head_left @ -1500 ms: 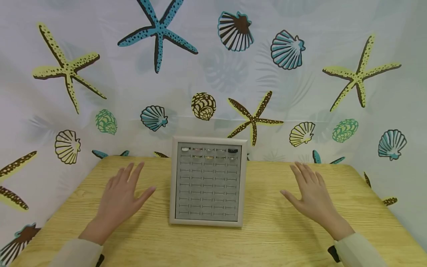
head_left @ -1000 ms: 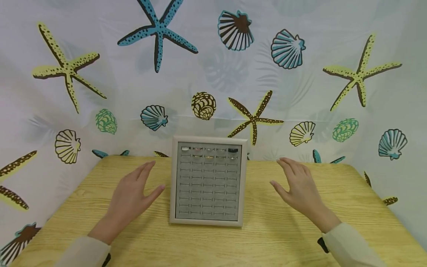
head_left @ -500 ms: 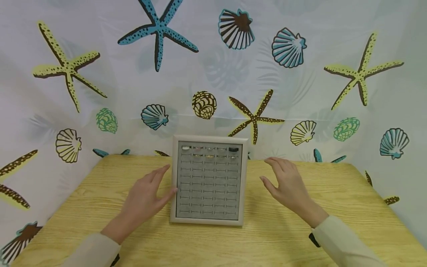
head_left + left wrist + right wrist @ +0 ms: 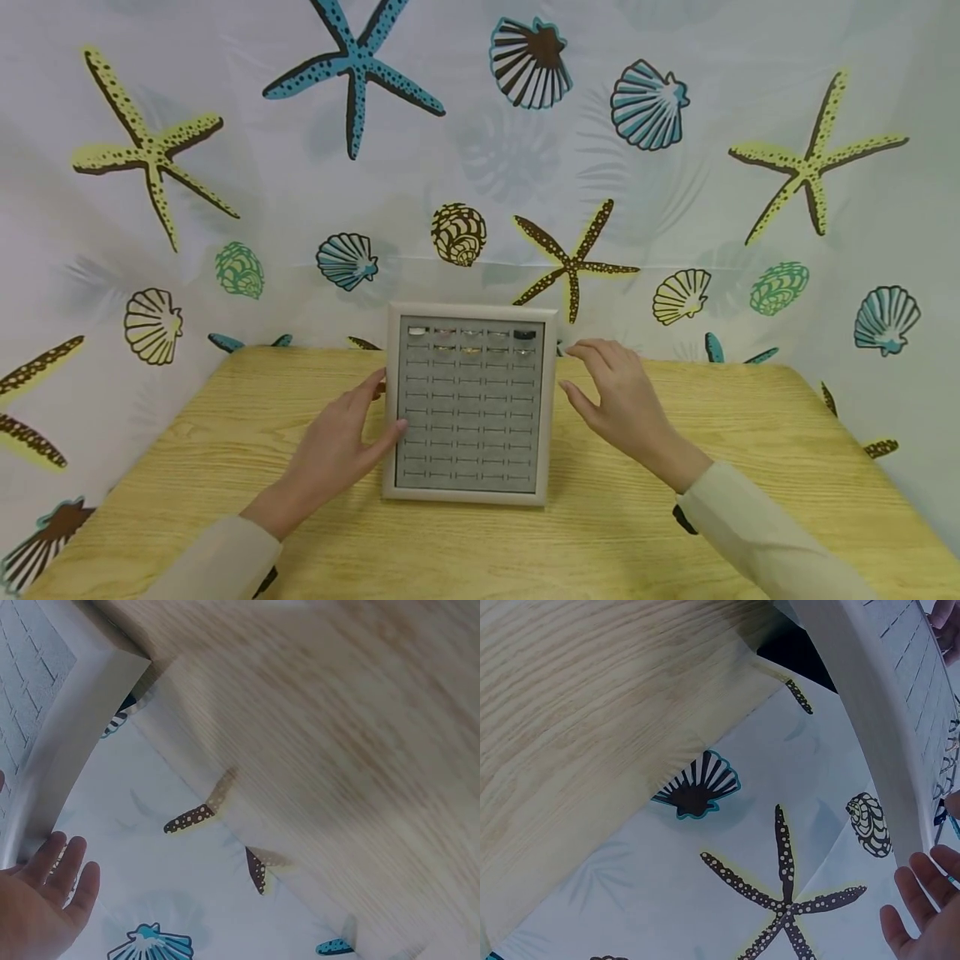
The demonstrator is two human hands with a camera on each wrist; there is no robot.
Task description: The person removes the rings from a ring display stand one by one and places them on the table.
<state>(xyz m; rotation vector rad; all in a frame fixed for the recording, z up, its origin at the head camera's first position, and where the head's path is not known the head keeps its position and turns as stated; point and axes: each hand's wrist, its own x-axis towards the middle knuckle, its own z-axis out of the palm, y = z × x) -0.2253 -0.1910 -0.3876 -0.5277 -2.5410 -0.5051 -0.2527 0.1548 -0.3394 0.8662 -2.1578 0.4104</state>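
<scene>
A ring display board (image 4: 468, 417) with a pale frame and grey slotted panel stands propped up on the wooden table. Several rings (image 4: 470, 333) fill slots in its top two rows, one of them a wide black ring (image 4: 524, 335). My left hand (image 4: 333, 442) is at the board's left edge, thumb over the front of the frame and fingers reaching around the side; how firmly it touches is unclear. My right hand (image 4: 618, 400) is beside the right edge, fingers extended and thumb apart from the frame. In the right wrist view, its fingertips (image 4: 922, 881) appear close to the frame's edge.
The wooden table (image 4: 712, 533) extends on both sides of the board. Behind it hangs a white cloth (image 4: 420, 183) printed with starfish and shells. A dark surface (image 4: 799, 656) shows behind the board in the right wrist view.
Both hands have moved inward toward the display board from either side. The left has reached its edge, with the thumb now over the frame; the right has come near the other edge. The board stays put.
</scene>
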